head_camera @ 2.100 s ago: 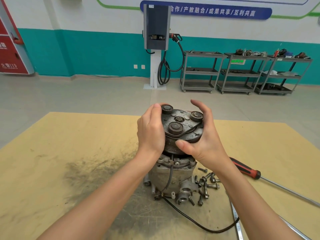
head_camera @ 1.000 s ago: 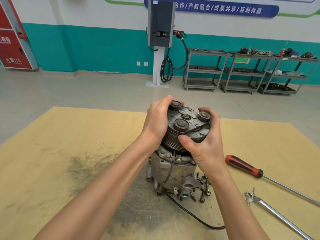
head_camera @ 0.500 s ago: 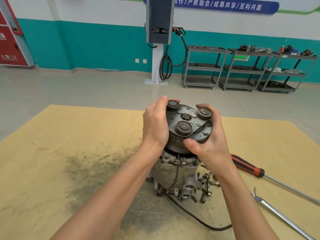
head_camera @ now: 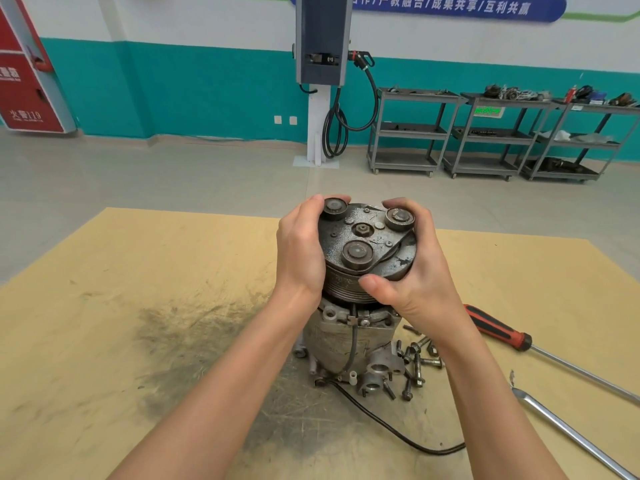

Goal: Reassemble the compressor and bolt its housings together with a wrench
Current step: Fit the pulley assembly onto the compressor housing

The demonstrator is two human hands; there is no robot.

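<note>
While the compressor [head_camera: 349, 341] stands upright on the board [head_camera: 121, 289], both hands grip its pulley [head_camera: 367, 247] — left hand [head_camera: 299, 252] curled round the left rim, right hand [head_camera: 414, 271] round the right, thumb pressed on the front edge. Bolts [head_camera: 415, 362] lie just beside the base; a screwdriver [head_camera: 498, 332] and a wrench [head_camera: 568, 431] lie to the right.

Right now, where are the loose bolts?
In the head view, the loose bolts lie on the yellow mat, right of the compressor base, under the right hand.
</note>
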